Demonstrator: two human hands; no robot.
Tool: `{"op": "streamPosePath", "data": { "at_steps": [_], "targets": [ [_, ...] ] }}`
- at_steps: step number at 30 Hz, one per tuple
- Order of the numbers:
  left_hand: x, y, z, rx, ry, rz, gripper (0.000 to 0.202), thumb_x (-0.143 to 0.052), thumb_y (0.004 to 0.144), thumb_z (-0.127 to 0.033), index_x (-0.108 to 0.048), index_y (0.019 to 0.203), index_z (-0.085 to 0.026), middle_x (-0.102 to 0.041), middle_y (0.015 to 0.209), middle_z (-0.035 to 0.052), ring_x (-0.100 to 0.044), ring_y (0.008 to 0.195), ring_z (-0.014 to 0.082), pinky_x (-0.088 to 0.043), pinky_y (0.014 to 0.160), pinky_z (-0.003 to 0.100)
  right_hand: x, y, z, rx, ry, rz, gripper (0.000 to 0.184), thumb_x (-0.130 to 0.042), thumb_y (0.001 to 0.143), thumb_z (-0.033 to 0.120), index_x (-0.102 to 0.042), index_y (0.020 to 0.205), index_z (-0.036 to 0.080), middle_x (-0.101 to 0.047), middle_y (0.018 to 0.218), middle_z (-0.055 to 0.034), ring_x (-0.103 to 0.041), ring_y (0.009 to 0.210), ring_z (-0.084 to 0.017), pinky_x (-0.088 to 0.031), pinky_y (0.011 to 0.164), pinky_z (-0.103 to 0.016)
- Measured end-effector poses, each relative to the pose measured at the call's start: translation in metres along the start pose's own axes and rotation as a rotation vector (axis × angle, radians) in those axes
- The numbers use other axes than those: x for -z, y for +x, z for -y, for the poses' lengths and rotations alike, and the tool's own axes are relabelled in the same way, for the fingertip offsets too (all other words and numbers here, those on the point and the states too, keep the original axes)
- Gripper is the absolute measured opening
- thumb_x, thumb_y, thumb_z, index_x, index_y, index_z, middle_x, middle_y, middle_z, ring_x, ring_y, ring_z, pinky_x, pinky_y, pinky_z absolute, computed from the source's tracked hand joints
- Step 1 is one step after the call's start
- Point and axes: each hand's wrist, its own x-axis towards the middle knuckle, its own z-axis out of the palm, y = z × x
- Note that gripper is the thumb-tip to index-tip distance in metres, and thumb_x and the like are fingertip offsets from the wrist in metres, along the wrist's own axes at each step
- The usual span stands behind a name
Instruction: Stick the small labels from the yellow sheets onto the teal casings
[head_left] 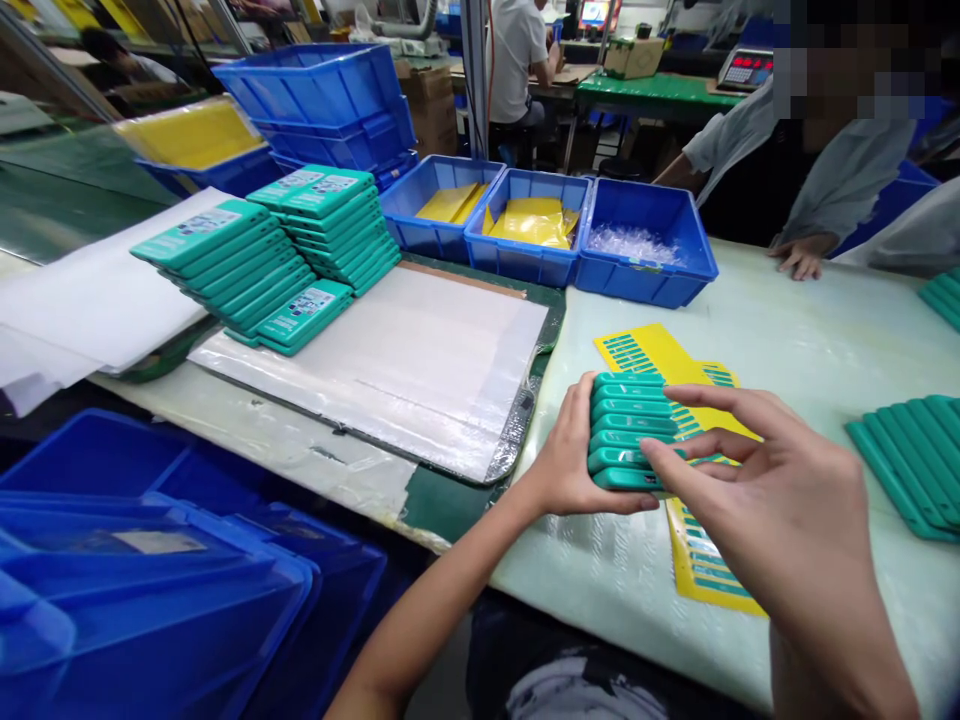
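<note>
Head view: teal stack [628, 428] between left hand [568, 468] and right fingers [679, 472].

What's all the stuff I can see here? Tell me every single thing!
teal case stack: one, teal, on the table near the front edge
yellow cards: several, yellow with teal stripes, under and beside the stack
teal boxes: many, teal, piled at far left
loose teal cases: several, teal, right edge
white sheet: one, white, table middle
blue bins: three, blue, row at the back
blue crates: several, blue, stacked behind the boxes, more at lower left
co-worker's hand: one, flat on the table, far right
left hand: one, grips the stack's left side
right hand: one, open, fingertips on the stack's front
</note>
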Motion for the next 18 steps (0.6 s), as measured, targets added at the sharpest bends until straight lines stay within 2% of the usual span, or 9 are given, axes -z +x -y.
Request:
{"op": "streamPosePath", "data": {
  "at_steps": [3, 6, 9, 11, 12, 14, 16, 18],
  "targets": [
    [0.000, 0.001, 0.000, 0.001, 0.000, -0.008, 0.157, -0.106, 0.056, -0.057, -0.010, 0.175, -0.023, -0.029, 0.174, 0.0233, -0.035, 0.163, 0.0509, -0.031, 0.138, 0.068, -0.001, -0.001, 0.003, 0.038, 0.000, 0.021, 0.034, -0.086, 0.088, 0.036, -0.081, 0.120, 0.026, -0.072, 0.118, -0.0069, -0.075, 0.074, -0.016, -0.067, 0.057, -0.025],
    [0.000, 0.002, -0.001, -0.007, -0.016, -0.002, 0.154, -0.106, 0.055, -0.058, -0.013, 0.173, -0.024, -0.035, 0.170, 0.0222, -0.041, 0.159, 0.0495, -0.036, 0.135, 0.066, -0.003, -0.002, 0.006, 0.110, -0.162, 0.038, 0.033, -0.078, 0.093, 0.035, -0.078, 0.123, 0.024, -0.070, 0.117, -0.0079, -0.072, 0.070, -0.015, -0.064, 0.059, -0.028],
    [0.001, 0.002, -0.002, 0.005, -0.003, 0.002, 0.155, -0.105, 0.054, -0.062, -0.013, 0.173, -0.021, -0.034, 0.170, 0.0239, -0.037, 0.161, 0.0504, -0.032, 0.137, 0.068, 0.001, 0.004, 0.005, 0.166, -0.501, 0.023, 0.053, -0.073, 0.096, 0.038, -0.069, 0.146, 0.021, -0.067, 0.121, -0.0152, -0.068, 0.070, -0.020, -0.057, 0.055, -0.034],
    [0.002, 0.002, -0.001, 0.034, 0.020, 0.003, 0.160, -0.104, 0.053, -0.065, -0.009, 0.174, -0.021, -0.028, 0.174, 0.0255, -0.030, 0.165, 0.0528, -0.027, 0.138, 0.071, 0.007, 0.013, -0.002, 0.178, -0.682, 0.008, 0.073, -0.079, 0.091, 0.052, -0.064, 0.155, 0.019, -0.065, 0.124, -0.0199, -0.066, 0.071, -0.025, -0.050, 0.051, -0.035],
    [0.003, 0.002, -0.001, 0.043, 0.024, 0.005, 0.161, -0.104, 0.053, -0.067, -0.008, 0.174, -0.022, -0.026, 0.175, 0.0255, -0.029, 0.165, 0.0533, -0.027, 0.138, 0.072, 0.009, 0.017, -0.007, 0.182, -0.707, 0.023, 0.079, -0.082, 0.088, 0.060, -0.066, 0.153, 0.019, -0.066, 0.122, -0.0200, -0.065, 0.071, -0.025, -0.049, 0.051, -0.036],
    [0.004, 0.001, 0.001, 0.040, 0.015, 0.017, 0.160, -0.102, 0.055, -0.071, -0.008, 0.175, -0.022, -0.029, 0.174, 0.0251, -0.033, 0.164, 0.0528, -0.029, 0.137, 0.072, 0.012, 0.022, -0.019, 0.144, -0.561, 0.106, 0.075, -0.082, 0.086, 0.069, -0.073, 0.143, 0.020, -0.070, 0.112, -0.0154, -0.064, 0.068, -0.023, -0.053, 0.056, -0.038],
    [0.004, 0.000, 0.004, 0.023, 0.002, 0.031, 0.158, -0.099, 0.059, -0.076, -0.007, 0.175, -0.021, -0.030, 0.174, 0.0259, -0.034, 0.164, 0.0525, -0.028, 0.137, 0.073, 0.010, 0.019, -0.033, 0.018, -0.226, 0.204, 0.064, -0.077, 0.092, 0.067, -0.076, 0.136, 0.020, -0.073, 0.101, -0.0094, -0.069, 0.068, -0.022, -0.060, 0.061, -0.038],
    [0.005, -0.002, 0.008, 0.011, 0.005, 0.033, 0.158, -0.097, 0.061, -0.078, -0.004, 0.175, -0.021, -0.026, 0.176, 0.0271, -0.029, 0.166, 0.0537, -0.024, 0.138, 0.074, 0.005, 0.012, -0.049, -0.134, 0.078, 0.212, 0.056, -0.074, 0.096, 0.062, -0.077, 0.132, 0.019, -0.076, 0.096, -0.0076, -0.076, 0.073, -0.022, -0.065, 0.066, -0.036]
  ]
}}
